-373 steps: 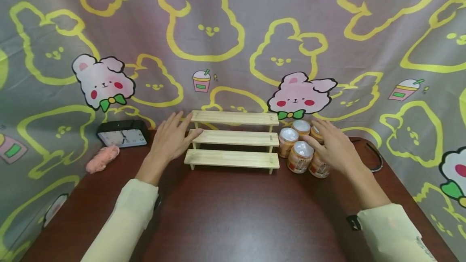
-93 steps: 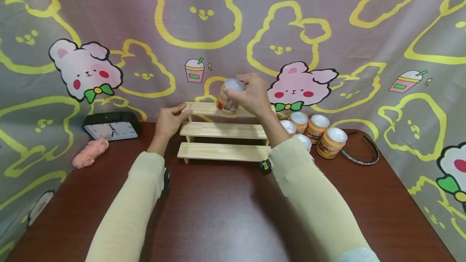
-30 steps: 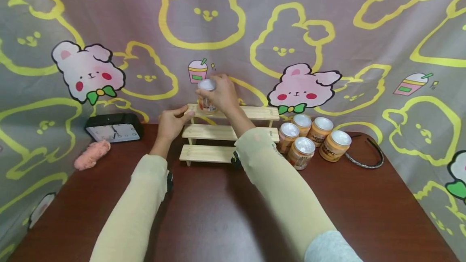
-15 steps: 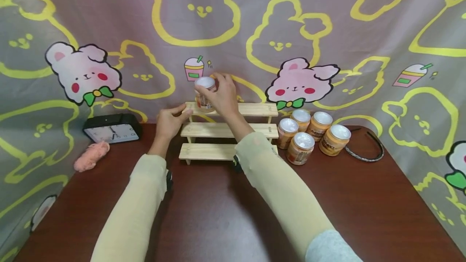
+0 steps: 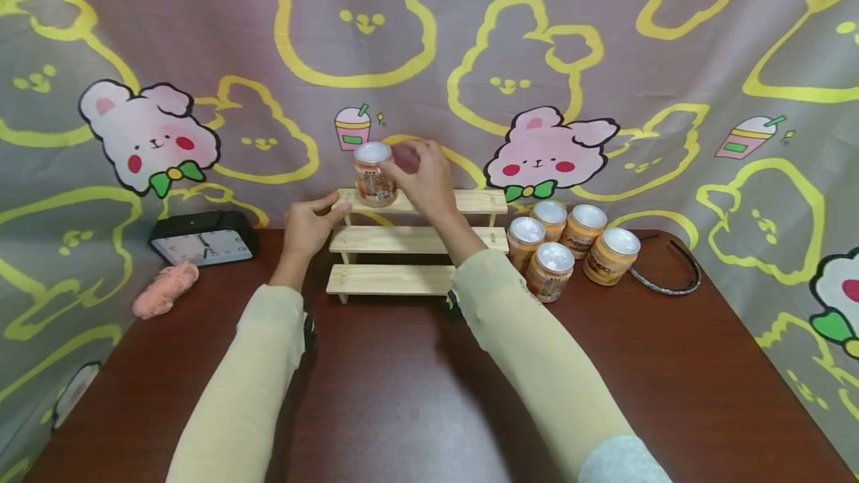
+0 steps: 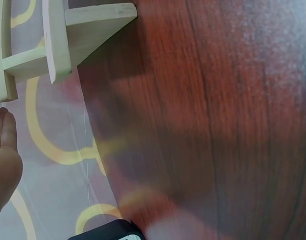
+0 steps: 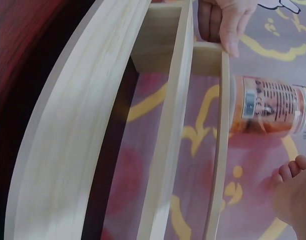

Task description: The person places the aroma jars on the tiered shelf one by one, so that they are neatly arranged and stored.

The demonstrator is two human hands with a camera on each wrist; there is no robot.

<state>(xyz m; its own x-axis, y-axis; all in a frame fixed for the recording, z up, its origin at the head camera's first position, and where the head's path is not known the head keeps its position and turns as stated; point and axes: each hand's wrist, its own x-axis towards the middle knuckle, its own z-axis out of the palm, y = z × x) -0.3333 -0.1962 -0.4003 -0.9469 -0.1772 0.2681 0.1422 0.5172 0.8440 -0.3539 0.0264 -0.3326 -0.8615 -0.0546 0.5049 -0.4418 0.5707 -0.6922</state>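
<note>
A three-tier wooden display rack (image 5: pixel 389 239) stands at the back of the table. On the left part of its top tier a can with an orange label and silver lid (image 5: pixel 376 176) stands upright. My right hand (image 5: pixel 429 177) is just right of this can, its fingers spread off it; the thumb is near the lid, and whether it still touches I cannot tell. My left hand (image 5: pixel 310 228) pinches the left end of the top tier, thumb on top. In the right wrist view the can (image 7: pixel 267 106) rests on the tier, with the right hand (image 7: pixel 295 195) beside it.
Several similar cans (image 5: pixel 552 272) stand right of the rack. Behind them lies a dark headband (image 5: pixel 671 291). On the left are a black clock (image 5: pixel 204 237) and a pink fluffy bundle (image 5: pixel 165 290). A patterned curtain (image 5: pixel 403 36) hangs behind the table.
The can was carried leftward along the top tier and set down near its left end. In the last half second my right hand's fingers have loosened and shifted right. My left hand stays put.
</note>
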